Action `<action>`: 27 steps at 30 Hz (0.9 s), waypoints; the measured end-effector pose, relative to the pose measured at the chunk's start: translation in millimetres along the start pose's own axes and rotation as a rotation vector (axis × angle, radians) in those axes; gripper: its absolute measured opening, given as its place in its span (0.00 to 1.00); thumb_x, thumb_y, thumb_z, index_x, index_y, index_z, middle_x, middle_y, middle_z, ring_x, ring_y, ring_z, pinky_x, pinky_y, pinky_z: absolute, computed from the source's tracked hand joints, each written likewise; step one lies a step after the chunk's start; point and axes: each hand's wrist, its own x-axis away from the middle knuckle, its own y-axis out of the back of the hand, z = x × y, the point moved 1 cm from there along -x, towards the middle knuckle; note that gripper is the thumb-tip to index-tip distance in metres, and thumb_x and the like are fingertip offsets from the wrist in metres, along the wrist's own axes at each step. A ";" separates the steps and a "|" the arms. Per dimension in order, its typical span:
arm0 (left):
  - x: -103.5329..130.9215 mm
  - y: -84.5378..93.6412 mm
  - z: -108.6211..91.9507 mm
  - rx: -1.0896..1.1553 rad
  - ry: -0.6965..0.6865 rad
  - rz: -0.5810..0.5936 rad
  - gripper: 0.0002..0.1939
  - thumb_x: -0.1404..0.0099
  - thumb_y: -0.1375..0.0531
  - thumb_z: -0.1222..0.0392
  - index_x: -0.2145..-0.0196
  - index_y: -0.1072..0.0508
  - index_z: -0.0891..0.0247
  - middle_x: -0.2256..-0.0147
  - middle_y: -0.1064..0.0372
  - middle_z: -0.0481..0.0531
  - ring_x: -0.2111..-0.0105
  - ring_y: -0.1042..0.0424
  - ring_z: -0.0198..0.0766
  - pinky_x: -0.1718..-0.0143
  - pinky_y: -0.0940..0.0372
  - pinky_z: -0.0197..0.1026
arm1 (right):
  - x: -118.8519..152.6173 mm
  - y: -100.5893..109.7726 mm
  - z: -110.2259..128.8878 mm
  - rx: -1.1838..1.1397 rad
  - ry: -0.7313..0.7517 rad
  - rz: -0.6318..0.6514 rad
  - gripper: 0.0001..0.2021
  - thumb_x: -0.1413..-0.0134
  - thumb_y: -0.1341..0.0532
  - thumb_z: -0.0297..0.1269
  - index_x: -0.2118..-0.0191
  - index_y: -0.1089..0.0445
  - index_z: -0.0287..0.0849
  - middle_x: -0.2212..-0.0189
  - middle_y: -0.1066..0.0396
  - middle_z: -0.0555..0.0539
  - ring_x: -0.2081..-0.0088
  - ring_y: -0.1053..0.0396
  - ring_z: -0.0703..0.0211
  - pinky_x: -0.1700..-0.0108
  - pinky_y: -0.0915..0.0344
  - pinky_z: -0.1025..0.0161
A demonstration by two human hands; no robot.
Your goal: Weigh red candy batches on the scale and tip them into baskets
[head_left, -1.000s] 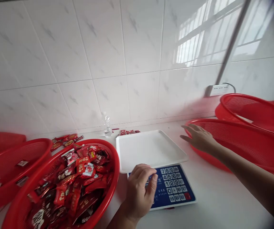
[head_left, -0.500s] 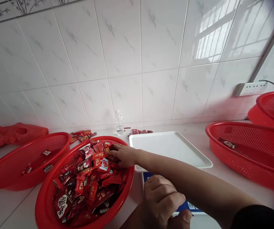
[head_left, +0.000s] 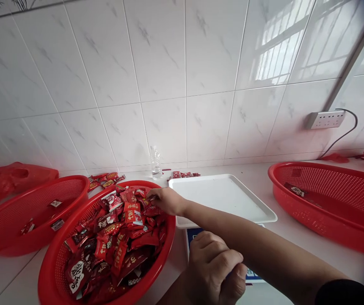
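Observation:
A round red basket (head_left: 169,245) at the lower left holds a heap of red wrapped sweets (head_left: 118,250). My right hand (head_left: 166,200) reaches across to its far right rim, fingers closed on a small dark packet at the fingertips. In front of a scale (head_left: 255,277), partly covered by my arms, my left hand (head_left: 216,264) is curled, knuckles up; whether it holds anything is hidden. A white tray (head_left: 220,195) lies flat on the scale, behind my right forearm.
Another red basket (head_left: 80,186) with a few packets stands at the left, a third red basket (head_left: 321,169) at the right. Along the tiled wall are a clear bottle (head_left: 155,163), loose packets (head_left: 107,180), red bags (head_left: 20,178) and a socket strip (head_left: 326,120).
My right hand has lifted slightly from the heap and its fingers have drawn together. The basket at the far right edge and another person's hand at the left are gone from view.

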 end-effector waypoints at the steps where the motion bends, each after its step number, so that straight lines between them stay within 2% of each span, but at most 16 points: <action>1: -0.3 0.3 0.5 0.002 0.006 0.013 0.09 0.38 0.50 0.64 0.65 0.31 0.66 0.77 0.33 0.51 0.75 0.34 0.36 0.70 0.35 0.41 | 4.1 5.6 -3.1 -0.015 -0.024 -0.040 0.13 0.44 0.46 0.29 0.53 0.32 0.44 0.60 0.25 0.50 0.61 0.28 0.64 0.59 0.35 0.68; 3: -0.5 0.1 1.5 0.013 0.018 0.028 0.09 0.38 0.50 0.64 0.65 0.31 0.66 0.77 0.32 0.52 0.75 0.33 0.37 0.70 0.35 0.41 | 14.8 19.4 -12.3 -0.023 -0.070 -0.109 0.14 0.42 0.47 0.29 0.52 0.33 0.44 0.60 0.26 0.50 0.60 0.28 0.65 0.60 0.34 0.68; 6: 0.5 -2.2 1.8 0.031 0.026 0.045 0.08 0.38 0.49 0.64 0.65 0.31 0.66 0.77 0.32 0.52 0.75 0.33 0.37 0.70 0.34 0.41 | 35.4 42.4 -32.4 0.028 -0.154 -0.175 0.15 0.43 0.48 0.27 0.53 0.32 0.44 0.57 0.27 0.46 0.57 0.30 0.60 0.56 0.35 0.62; 9: 1.8 -5.2 0.1 0.036 0.025 0.058 0.09 0.38 0.50 0.64 0.65 0.31 0.66 0.77 0.31 0.52 0.74 0.33 0.37 0.70 0.35 0.41 | 55.1 58.1 -50.2 0.110 -0.226 -0.150 0.13 0.46 0.44 0.29 0.55 0.29 0.42 0.56 0.29 0.40 0.56 0.30 0.51 0.56 0.35 0.54; 11: 2.1 -6.4 -1.6 0.042 0.014 0.049 0.09 0.37 0.50 0.63 0.65 0.31 0.66 0.77 0.32 0.52 0.74 0.33 0.37 0.70 0.35 0.41 | 63.0 60.3 -52.7 0.141 -0.218 -0.103 0.16 0.48 0.41 0.32 0.53 0.30 0.40 0.55 0.30 0.37 0.54 0.31 0.46 0.55 0.36 0.51; 14: 2.6 -6.4 -3.8 0.052 -0.027 0.012 0.10 0.36 0.51 0.62 0.65 0.31 0.66 0.78 0.33 0.51 0.75 0.33 0.36 0.70 0.35 0.41 | 62.2 51.9 -38.3 0.134 -0.100 -0.040 0.21 0.47 0.40 0.38 0.47 0.35 0.41 0.50 0.33 0.38 0.47 0.37 0.49 0.48 0.39 0.53; 17: 4.5 -5.5 -4.2 0.047 -0.037 -0.008 0.10 0.36 0.51 0.61 0.64 0.31 0.66 0.78 0.35 0.50 0.74 0.33 0.36 0.71 0.36 0.40 | 47.3 34.8 -13.3 0.129 0.063 0.094 0.23 0.46 0.41 0.39 0.43 0.39 0.47 0.45 0.37 0.44 0.47 0.37 0.57 0.47 0.40 0.61; 19: 6.4 -5.6 -3.6 0.040 -0.025 -0.012 0.10 0.36 0.51 0.61 0.64 0.32 0.65 0.78 0.34 0.50 0.73 0.33 0.36 0.70 0.36 0.40 | 32.8 22.6 0.1 0.180 0.112 0.206 0.26 0.48 0.41 0.36 0.42 0.41 0.46 0.45 0.37 0.43 0.48 0.36 0.55 0.48 0.39 0.59; 23: 8.7 -7.2 -1.5 -0.005 -0.030 -0.043 0.10 0.37 0.51 0.61 0.65 0.32 0.64 0.78 0.35 0.48 0.75 0.34 0.35 0.69 0.37 0.40 | 5.0 2.4 11.9 0.310 0.109 0.291 0.36 0.58 0.36 0.37 0.40 0.43 0.42 0.47 0.36 0.35 0.44 0.42 0.41 0.48 0.41 0.45; 27: 6.8 -7.8 1.2 -0.104 -0.015 -0.108 0.09 0.39 0.51 0.62 0.68 0.32 0.63 0.82 0.38 0.46 0.79 0.38 0.34 0.73 0.40 0.39 | -6.6 -14.2 15.0 0.422 0.174 0.388 0.29 0.55 0.39 0.38 0.44 0.39 0.44 0.50 0.34 0.36 0.50 0.35 0.44 0.55 0.36 0.49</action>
